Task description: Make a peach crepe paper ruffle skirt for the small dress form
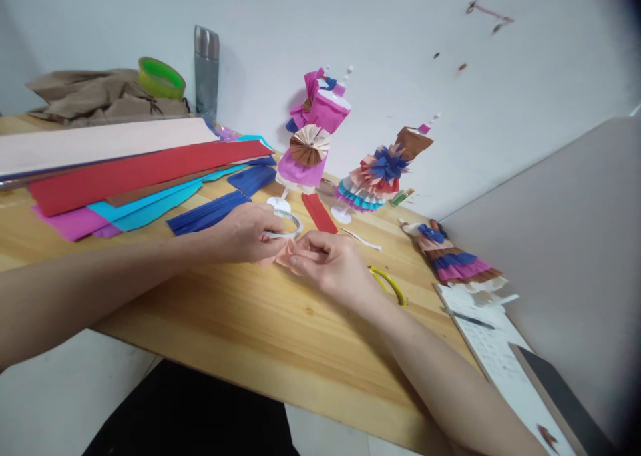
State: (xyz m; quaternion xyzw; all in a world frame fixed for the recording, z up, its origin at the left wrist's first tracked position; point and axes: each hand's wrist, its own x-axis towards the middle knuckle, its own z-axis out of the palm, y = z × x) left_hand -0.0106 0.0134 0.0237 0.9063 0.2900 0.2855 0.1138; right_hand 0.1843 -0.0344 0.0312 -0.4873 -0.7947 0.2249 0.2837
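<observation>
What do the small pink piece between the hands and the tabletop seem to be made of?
The small pale pink folded piece, pinched by the left hand and right hand, looks like thin matte crepe paper; it creases softly. The light wooden tabletop shows grain lines and a smooth, slightly glossy finish.

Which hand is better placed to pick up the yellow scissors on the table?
The right hand, probably. The yellow scissors lie just beside its wrist, while the left hand is farther away and holds the tape roll against the pink paper.
</observation>
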